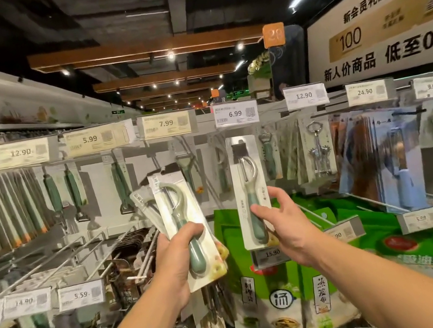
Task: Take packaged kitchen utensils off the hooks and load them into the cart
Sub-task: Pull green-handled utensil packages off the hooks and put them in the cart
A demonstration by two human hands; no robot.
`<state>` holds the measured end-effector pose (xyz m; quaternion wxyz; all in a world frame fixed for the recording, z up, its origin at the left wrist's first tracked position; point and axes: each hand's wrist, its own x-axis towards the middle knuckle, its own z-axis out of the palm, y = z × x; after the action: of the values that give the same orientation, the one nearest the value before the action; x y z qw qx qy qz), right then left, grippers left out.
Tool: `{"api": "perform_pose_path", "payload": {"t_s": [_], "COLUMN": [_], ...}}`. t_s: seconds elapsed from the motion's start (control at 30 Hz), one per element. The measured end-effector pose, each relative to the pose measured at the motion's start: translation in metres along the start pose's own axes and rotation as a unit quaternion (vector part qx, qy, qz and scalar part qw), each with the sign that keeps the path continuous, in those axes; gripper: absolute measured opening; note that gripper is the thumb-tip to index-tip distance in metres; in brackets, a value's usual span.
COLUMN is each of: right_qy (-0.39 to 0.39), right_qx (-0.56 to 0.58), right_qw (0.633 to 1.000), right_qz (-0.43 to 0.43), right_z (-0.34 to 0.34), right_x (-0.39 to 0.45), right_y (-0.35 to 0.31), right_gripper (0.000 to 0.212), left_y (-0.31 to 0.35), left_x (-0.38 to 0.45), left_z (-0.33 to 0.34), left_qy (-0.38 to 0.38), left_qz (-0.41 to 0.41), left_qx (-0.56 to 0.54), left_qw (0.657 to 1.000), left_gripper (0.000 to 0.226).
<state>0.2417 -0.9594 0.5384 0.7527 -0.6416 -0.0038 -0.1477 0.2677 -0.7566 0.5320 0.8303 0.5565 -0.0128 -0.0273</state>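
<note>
We face a store display wall [233, 132] of pegboard hooks, hung with carded kitchen utensils under a row of price tags. To the upper right hangs a large white promotional banner [382, 27] printed with Chinese text and "100". Below the utensil row we note green bagged goods [260, 286] on the lower hooks, directly behind both hands. At far left hangs a dense row of long green-handled items [1, 213]; at right, a carded corkscrew [320, 151] under the 12.90 tag [304, 96].

The left hand [180, 260] is curled round a fanned stack of packaged peelers [186, 227], at least two cards, tilted with tops leaning left; the front one shows a green handle and a looped blade. The thumb lies across the front card.

The right hand [284, 224] pinches a single packaged peeler [252, 192] by its lower half, thumb on the front over the green handle, fingers behind the right edge. This card stands upright, its top reaching just under the 6.99 price tag [235, 114]. We cannot tell whether its hang hole is on the hook or free of it.

The two hands are apart, side by side, each clamped on its own packaging. No cart appears in view.
</note>
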Motion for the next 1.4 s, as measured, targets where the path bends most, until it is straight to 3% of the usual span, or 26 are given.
{"api": "perform_pose_path", "payload": {"t_s": [0.13, 0.4, 0.63, 0.8, 1.1, 1.4], "right_qy": [-0.014, 0.011, 0.062, 0.105, 0.126, 0.143], "right_qx": [-0.047, -0.061, -0.044, -0.045, -0.098, -0.153], "right_qw": [0.999, 0.993, 0.989, 0.985, 0.974, 0.962], "right_qz": [0.008, -0.1, -0.125, -0.131, -0.16, -0.175], "right_z": [-0.006, 0.005, 0.012, 0.018, 0.026, 0.022], "right_x": [-0.002, -0.001, 0.011, 0.016, 0.017, 0.031], "right_y": [0.0, -0.011, -0.015, -0.003, 0.001, 0.008], "right_gripper": [0.035, 0.05, 0.048, 0.065, 0.067, 0.031], "left_y": [0.002, 0.01, 0.012, 0.013, 0.019, 0.015], "left_x": [0.005, 0.007, 0.007, 0.005, 0.013, 0.02], "left_z": [0.003, 0.009, 0.009, 0.004, 0.003, 0.007], "left_qy": [-0.017, -0.022, -0.018, -0.021, -0.027, -0.026], "left_qz": [0.001, 0.024, 0.027, 0.03, 0.027, 0.033], "left_qx": [0.006, 0.009, 0.016, 0.019, 0.019, 0.023], "left_qw": [1.0, 0.999, 0.999, 0.999, 0.999, 0.999], "left_gripper": [0.05, 0.036, 0.04, 0.036, 0.037, 0.044]}}
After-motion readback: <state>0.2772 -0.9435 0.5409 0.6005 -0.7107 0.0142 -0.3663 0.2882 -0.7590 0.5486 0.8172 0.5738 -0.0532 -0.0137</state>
